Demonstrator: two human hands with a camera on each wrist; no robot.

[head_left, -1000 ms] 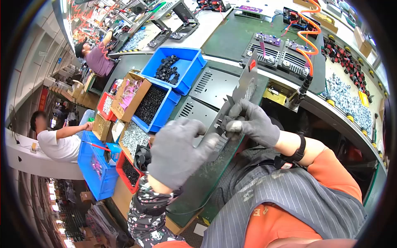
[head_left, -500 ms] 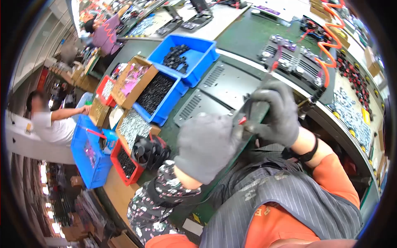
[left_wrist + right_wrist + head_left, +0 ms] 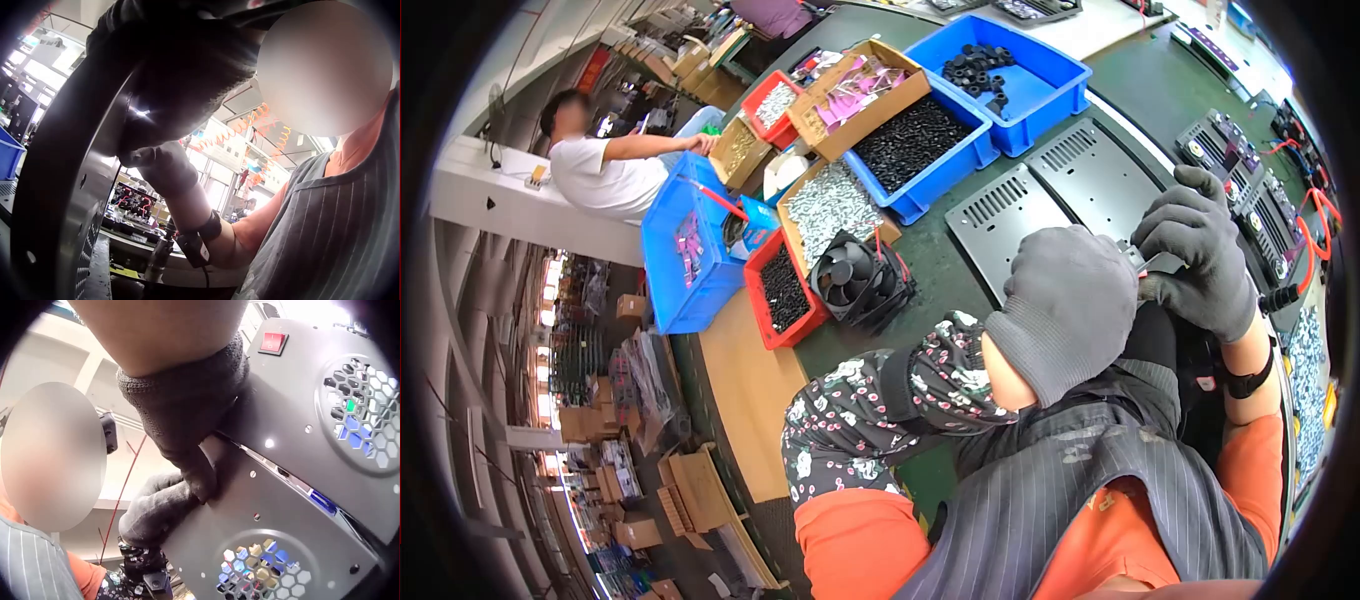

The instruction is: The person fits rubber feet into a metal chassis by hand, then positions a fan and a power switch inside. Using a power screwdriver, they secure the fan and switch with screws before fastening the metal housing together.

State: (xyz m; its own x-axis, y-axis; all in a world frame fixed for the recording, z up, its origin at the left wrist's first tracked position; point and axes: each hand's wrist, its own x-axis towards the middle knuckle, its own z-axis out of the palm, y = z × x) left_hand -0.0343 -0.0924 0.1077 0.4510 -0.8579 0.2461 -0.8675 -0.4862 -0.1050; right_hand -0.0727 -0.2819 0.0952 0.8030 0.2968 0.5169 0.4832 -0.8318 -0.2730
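Both hands wear grey gloves and meet at the table's near edge in the head view. The left hand [image 3: 1065, 305] is curled at the edge of a metal panel [image 3: 219, 519] with a honeycomb grille, which it grips in the right wrist view. Beside it, the right hand [image 3: 1200, 250] pinches the metal near the gap between that panel and a second panel [image 3: 281, 381] with a red switch [image 3: 273, 342]. The left wrist view shows a dark panel [image 3: 56, 156] close up. The hands hide most of the metal in the head view.
Flat slotted plates [image 3: 1010, 220] lie beyond the hands. Left of them stand blue bins [image 3: 1025, 120], a red bin of black screws [image 3: 815, 315], cardboard boxes [image 3: 820, 125] and a black fan [image 3: 850, 275]. A seated person [image 3: 605, 175] is at far left.
The head view has turned, so the bins and hands sit farther right. The left hand, earlier apart from the panel, is now at it. The panel has turned and is mostly hidden in the head view.
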